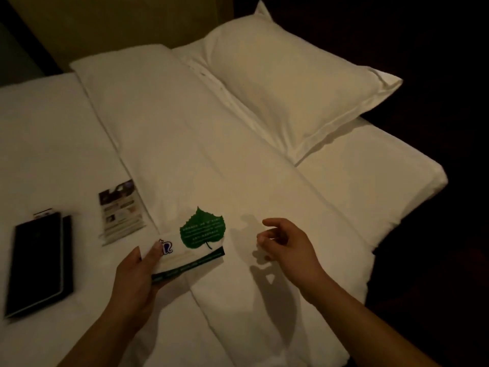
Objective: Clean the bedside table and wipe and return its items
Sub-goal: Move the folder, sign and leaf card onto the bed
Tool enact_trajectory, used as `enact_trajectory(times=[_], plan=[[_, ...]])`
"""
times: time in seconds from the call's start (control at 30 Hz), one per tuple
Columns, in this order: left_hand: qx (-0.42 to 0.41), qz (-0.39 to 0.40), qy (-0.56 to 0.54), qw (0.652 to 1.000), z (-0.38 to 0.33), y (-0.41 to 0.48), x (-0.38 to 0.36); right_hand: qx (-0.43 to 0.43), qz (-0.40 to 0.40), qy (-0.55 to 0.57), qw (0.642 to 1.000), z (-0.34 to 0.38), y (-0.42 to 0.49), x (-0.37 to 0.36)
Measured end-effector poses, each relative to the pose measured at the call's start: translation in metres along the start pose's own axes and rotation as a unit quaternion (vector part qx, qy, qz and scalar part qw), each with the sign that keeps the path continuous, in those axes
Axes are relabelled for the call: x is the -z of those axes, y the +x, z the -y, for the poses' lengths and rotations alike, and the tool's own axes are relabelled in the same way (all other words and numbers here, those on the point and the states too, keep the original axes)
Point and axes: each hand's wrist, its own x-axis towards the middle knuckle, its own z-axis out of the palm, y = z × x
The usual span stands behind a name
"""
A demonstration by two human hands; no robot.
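Left hand (132,282): thumb on top, fingers beneath, clamped on a small stack of cards (185,260) held low over the folded duvet (238,181). The topmost item is a green leaf-shaped card (202,230), which appears to overhang the far edge of the stack. Right hand (288,243): fingers loosely curled, nothing in it, hovering just right of the stack and apart from it. Set out on the sheet (53,154) to the left: a fanned pile of leaflets (120,210) and, further left, a dark folder (38,263). Pillow (291,88) at the head of the bed. Bedside table: not in view, nor is any cloth. Step in hand, as judged: laying the table's paper items on the bed so they can be wiped. Handling advice: bring the free hand under the far end, since the leaf card looks likely to slide off. Keep the stack level. Set it flat on the sheet beside the leaflets, not on the duvet fold, where it could tip. Keep each pile separate for the return.
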Motion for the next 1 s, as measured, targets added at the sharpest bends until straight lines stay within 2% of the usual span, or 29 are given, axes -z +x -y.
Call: enact_trajectory(times=[0.37, 0.57, 0.77, 0.9, 1.0], plan=[[0.022, -0.102, -0.074, 0.992, -0.040, 0.053, 0.119, 0.014, 0.071, -0.066, 0.995, 0.023, 0.050, -0.131], [0.021, -0.131, -0.075, 0.988, -0.050, 0.077, 0.157, -0.002, 0.087, -0.073, 0.993, 0.016, 0.066, -0.167], [0.064, -0.154, -0.087, 0.982, -0.046, 0.095, 0.166, -0.009, 0.073, -0.070, 0.995, 0.009, 0.078, -0.180], [0.113, -0.113, -0.049, 0.986, -0.038, 0.089, 0.163, -0.015, 0.063, -0.079, 0.995, 0.004, 0.082, -0.180], [0.090, -0.128, 0.128, 0.979, -0.036, 0.082, 0.159, -0.011, 0.060, -0.082, 0.995, 0.001, 0.083, -0.178]])
